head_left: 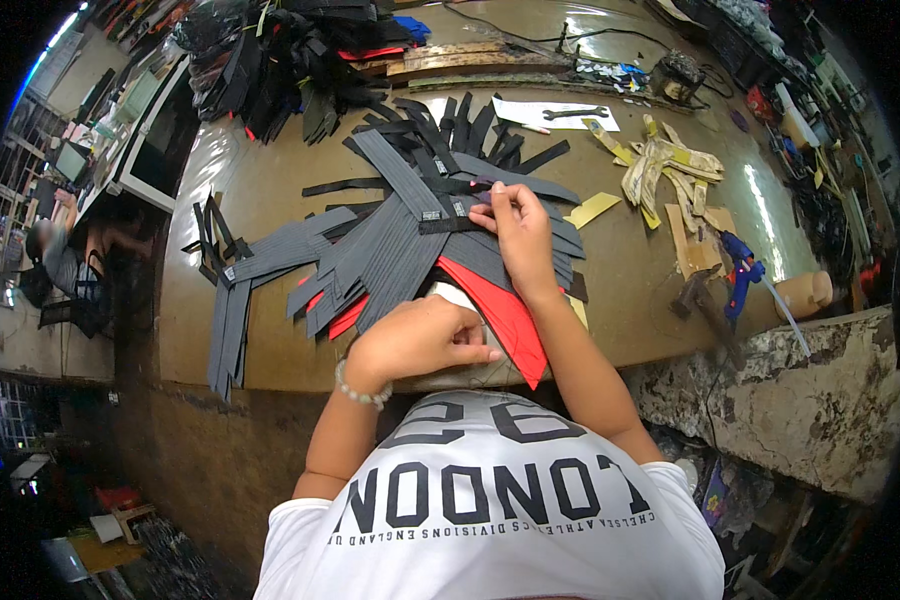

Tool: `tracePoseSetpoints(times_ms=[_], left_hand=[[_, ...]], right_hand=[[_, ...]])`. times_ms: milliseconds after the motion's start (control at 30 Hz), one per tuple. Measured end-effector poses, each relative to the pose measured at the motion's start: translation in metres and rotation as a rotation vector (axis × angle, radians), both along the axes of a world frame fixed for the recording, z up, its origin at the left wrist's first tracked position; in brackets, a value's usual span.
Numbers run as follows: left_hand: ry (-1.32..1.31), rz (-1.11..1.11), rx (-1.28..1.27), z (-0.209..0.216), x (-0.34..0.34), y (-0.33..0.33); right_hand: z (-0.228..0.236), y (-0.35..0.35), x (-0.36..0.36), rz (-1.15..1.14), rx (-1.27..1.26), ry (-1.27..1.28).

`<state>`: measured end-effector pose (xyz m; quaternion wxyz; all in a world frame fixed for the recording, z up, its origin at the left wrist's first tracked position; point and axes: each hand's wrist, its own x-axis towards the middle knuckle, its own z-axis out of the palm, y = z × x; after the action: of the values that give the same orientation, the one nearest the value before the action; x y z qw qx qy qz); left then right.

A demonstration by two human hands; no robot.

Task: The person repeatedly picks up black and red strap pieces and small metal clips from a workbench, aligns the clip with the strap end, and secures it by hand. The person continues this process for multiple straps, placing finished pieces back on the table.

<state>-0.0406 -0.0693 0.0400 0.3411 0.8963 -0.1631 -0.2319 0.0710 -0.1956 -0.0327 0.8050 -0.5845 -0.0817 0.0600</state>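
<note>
A fan of grey fabric strips (390, 240) lies spread on the brown worktable (270, 190), with black strips (440, 135) behind it and a red fabric piece (505, 315) under its near end. My right hand (518, 228) reaches forward and pinches a narrow black strap (450, 226) lying across the grey strips. My left hand (420, 338) rests curled at the near edge, pressing on a pale piece (458, 294) beside the red fabric. A bead bracelet circles my left wrist.
A heap of black material (290, 60) sits at the back left. A wrench on white paper (560, 113), yellowish scraps (670, 165), a blue glue gun (740, 265), a hammer (700, 300) and a tape roll (805, 293) lie to the right. Another person (65, 250) sits far left.
</note>
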Motion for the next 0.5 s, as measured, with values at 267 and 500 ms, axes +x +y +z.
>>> tracePoseSetpoints(times_ms=[267,500], left_hand=[[-0.589,0.595,0.141,-0.017,0.014,0.028],[-0.789,1.26,-0.117,0.021,-0.044,0.207]], right_hand=[[0.012,-0.005,-0.001,-0.079,0.233,-0.028],[0.014,-0.019,0.009,-0.18,0.329,0.014]])
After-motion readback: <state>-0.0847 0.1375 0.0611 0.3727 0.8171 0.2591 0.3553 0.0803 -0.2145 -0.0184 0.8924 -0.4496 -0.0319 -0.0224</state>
